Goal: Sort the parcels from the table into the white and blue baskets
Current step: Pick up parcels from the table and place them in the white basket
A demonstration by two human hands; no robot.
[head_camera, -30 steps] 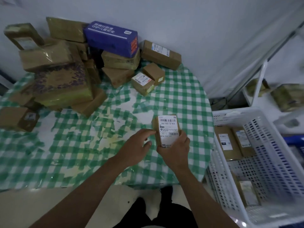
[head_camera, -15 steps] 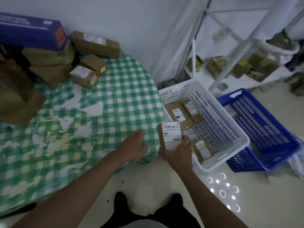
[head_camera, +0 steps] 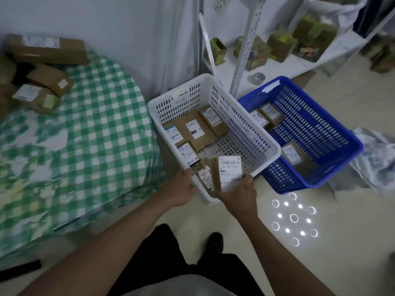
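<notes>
My right hand (head_camera: 238, 194) grips a small brown parcel (head_camera: 228, 175) with a white barcode label, held over the near corner of the white basket (head_camera: 265, 135). Several labelled brown parcels (head_camera: 195, 131) lie inside that basket. My left hand (head_camera: 181, 192) hangs by the basket's near left rim, fingers loosely curled and holding nothing. The blue basket (head_camera: 333, 133) stands just right of the white one, with a few parcels (head_camera: 291, 154) in it. More brown parcels (head_camera: 36, 98) remain on the green checked table (head_camera: 92, 146) at the left.
A white metal shelf rack (head_camera: 245, 45) with small boxes stands behind the baskets. A crumpled plastic bag (head_camera: 376, 159) lies on the floor at the right. My feet and dark trousers are at the bottom centre.
My view and both hands swung right, away from the table. The parcel in my right hand went from the table's edge to above the white basket's near corner.
</notes>
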